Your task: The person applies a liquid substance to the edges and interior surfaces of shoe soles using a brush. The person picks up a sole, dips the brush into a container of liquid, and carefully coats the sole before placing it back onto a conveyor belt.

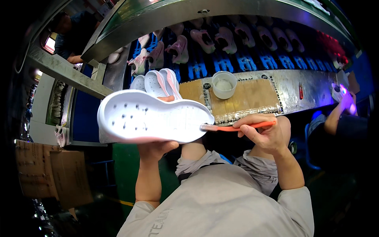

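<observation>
My left hand (pixel 157 148) is closed round a white shoe sole (pixel 158 116) with a pink edge and a cluster of small dark holes at its wide end. The sole is held up in front of me, its hollow side facing me. Between the fingers of my right hand (pixel 262 132) is an orange toothbrush (pixel 229 128). Its bristle head touches the narrow end of the sole, at the right. Beyond the sole, several more white and pink soles (pixel 153 81) lean together on the bench.
A translucent tub (pixel 224 89) with whitish contents stands by a taped cardboard sheet (pixel 246 96). Farther right lies a small red tool (pixel 301 91). Pink shoe uppers (pixel 227 39) line the blue conveyor racks (pixel 246 63) under a metal beam (pixel 189 29). Co-workers sit at both sides.
</observation>
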The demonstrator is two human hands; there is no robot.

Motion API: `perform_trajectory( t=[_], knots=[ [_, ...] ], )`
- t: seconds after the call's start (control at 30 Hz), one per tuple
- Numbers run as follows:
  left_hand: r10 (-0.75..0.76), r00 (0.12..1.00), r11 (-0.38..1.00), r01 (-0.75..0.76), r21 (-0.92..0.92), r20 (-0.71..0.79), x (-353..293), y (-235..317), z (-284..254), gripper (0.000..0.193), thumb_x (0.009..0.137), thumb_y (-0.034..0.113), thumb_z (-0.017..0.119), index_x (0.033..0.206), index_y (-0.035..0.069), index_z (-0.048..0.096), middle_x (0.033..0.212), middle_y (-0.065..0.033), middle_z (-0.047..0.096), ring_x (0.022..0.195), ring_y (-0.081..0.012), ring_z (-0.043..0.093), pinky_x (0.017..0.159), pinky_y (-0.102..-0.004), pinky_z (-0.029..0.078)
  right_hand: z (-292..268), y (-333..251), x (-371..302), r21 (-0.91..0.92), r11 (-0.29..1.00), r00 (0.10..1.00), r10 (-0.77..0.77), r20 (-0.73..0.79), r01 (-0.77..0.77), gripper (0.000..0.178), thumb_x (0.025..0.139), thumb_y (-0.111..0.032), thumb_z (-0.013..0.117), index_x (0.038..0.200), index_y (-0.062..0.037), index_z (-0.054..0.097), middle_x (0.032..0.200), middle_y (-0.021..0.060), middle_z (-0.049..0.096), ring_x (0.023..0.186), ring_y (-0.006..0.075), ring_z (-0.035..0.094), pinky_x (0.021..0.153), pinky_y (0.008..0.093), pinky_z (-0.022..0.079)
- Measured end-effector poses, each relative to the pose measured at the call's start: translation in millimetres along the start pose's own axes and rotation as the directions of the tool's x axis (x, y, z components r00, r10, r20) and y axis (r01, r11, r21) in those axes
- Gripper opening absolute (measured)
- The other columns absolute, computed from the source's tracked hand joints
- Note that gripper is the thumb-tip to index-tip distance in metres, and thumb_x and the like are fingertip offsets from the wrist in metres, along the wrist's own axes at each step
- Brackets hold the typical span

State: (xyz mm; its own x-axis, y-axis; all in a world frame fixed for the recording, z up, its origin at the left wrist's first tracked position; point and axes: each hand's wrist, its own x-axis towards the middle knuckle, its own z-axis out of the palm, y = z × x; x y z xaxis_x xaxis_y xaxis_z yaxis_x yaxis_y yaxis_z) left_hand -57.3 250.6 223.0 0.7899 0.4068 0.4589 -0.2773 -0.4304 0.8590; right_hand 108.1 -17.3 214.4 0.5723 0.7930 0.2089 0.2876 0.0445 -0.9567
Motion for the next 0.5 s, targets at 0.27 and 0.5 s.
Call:
perform_trajectory(
  t=[0.27, 0.5],
  knots=[
    [-0.486, 0.807, 0.190, 0.472, -0.861, 0.335, -13, 68, 10, 0.075, 0.106, 0.063, 0.028, 0.148, 0.003, 0.044, 0.152, -0.0231, 0.040, 0.126, -0.0389, 0.061, 0.078, -0.0501, 0.068, 15, -27, -12, 0.324, 0.943, 0.997, 0.083, -0.009, -0.076, 0.016, 0.098, -0.009, 0.068, 0.102, 0.0040, 0.076, 0.083, 0.0085, 0.075, 0.074, 0.0112, 0.070, 0.068, 0.0235, 0.055],
    [-0.453, 0.850, 0.308, 0.432, -0.848, 0.268, -14, 66, 17, 0.070, 0.106, 0.059, 0.035, 0.147, 0.003, 0.046, 0.150, -0.0215, 0.044, 0.125, -0.0353, 0.061, 0.078, -0.0461, 0.068, 18, -35, -14, 0.459, 0.876, 0.989, 0.142, 0.040, -0.144, 0.018, 0.099, -0.009, 0.065, 0.104, 0.0053, 0.075, 0.086, 0.0085, 0.074, 0.076, 0.0104, 0.069, 0.069, 0.0230, 0.056]
  ],
)
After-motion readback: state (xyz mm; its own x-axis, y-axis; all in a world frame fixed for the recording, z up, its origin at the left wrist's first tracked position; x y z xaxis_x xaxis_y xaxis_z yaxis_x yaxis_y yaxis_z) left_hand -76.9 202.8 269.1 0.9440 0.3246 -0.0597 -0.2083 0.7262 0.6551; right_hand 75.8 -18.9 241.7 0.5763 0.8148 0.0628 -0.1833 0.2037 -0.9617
